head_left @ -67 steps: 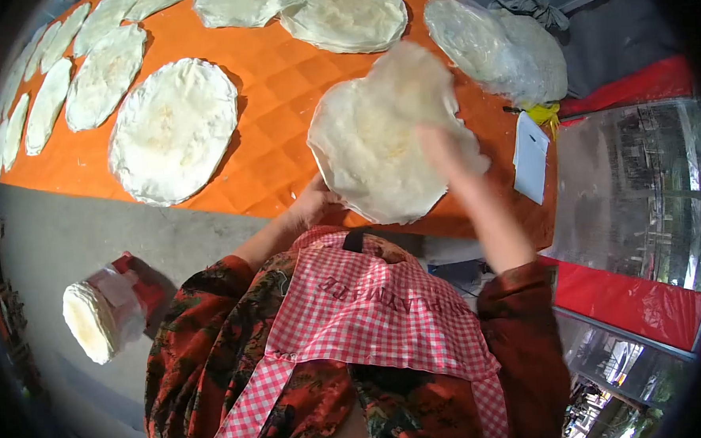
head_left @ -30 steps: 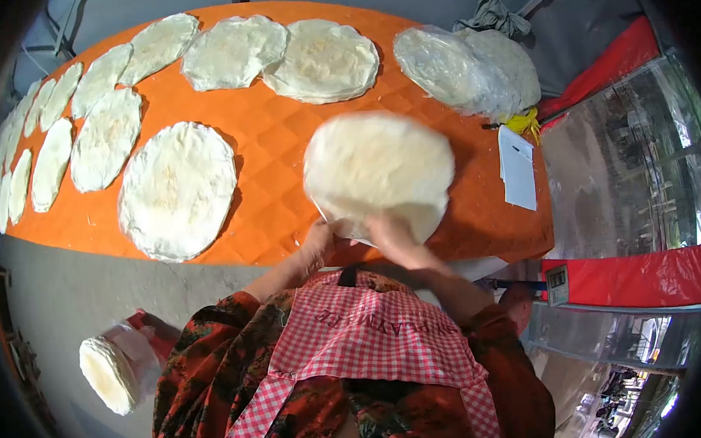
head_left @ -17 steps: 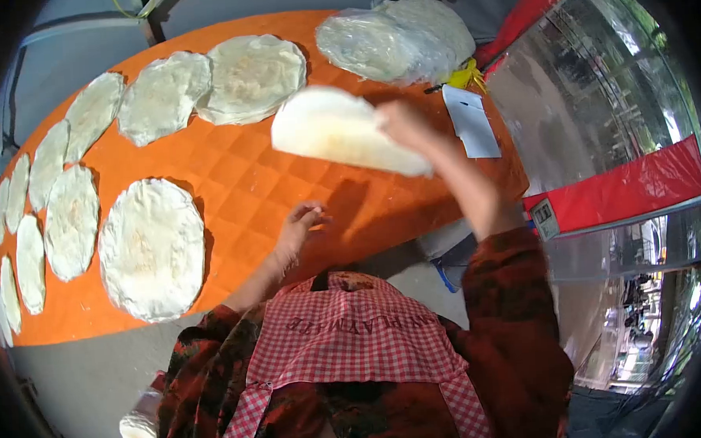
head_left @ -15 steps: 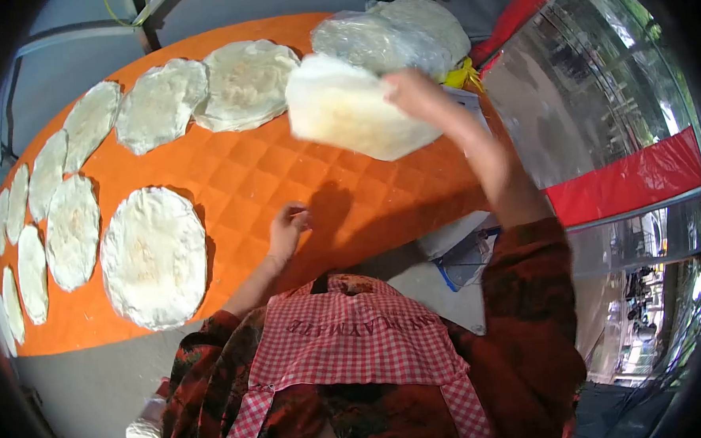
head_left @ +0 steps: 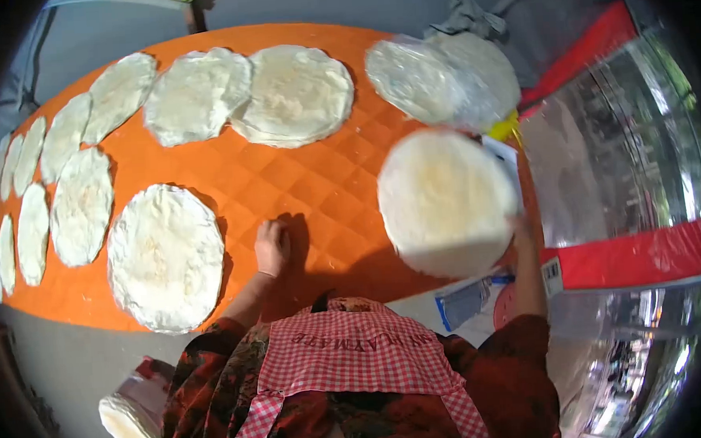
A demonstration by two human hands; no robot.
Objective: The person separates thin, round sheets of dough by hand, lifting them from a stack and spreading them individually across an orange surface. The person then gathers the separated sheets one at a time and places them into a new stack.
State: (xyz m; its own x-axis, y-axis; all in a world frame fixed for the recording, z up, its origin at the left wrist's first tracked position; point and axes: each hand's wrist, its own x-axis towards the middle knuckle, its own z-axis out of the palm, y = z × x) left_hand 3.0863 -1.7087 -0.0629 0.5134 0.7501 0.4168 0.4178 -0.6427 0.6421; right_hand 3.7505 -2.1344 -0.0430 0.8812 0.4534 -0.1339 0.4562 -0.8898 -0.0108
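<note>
A round pale flatbread [head_left: 444, 198] lies or hovers just over the right part of the orange tabletop [head_left: 325, 188]; which of the two I cannot tell. At its right edge is my right hand [head_left: 519, 227], blurred, its fingers mostly hidden beside the bread. My left hand [head_left: 273, 247] rests on the cloth near the front edge, fingers curled in, what they hold too small to tell. Left of it sits a large round flatbread [head_left: 166, 256]. Further rounds, such as one at the back middle [head_left: 292, 95], lie in rows toward the left.
Flatbreads in a clear plastic bag [head_left: 446, 79] sit at the back right. A yellow item [head_left: 504, 126] is beside them. Below the front edge are a blue-edged packet [head_left: 462, 302] and, lower left, a bag of round breads [head_left: 129, 429]. A red-banded clear sheet [head_left: 634, 256] hangs at right.
The flatbread at my right hand has moved from the back middle toward the front right and now appears flat and round. My right hand has come nearer my body. The camera view has shifted.
</note>
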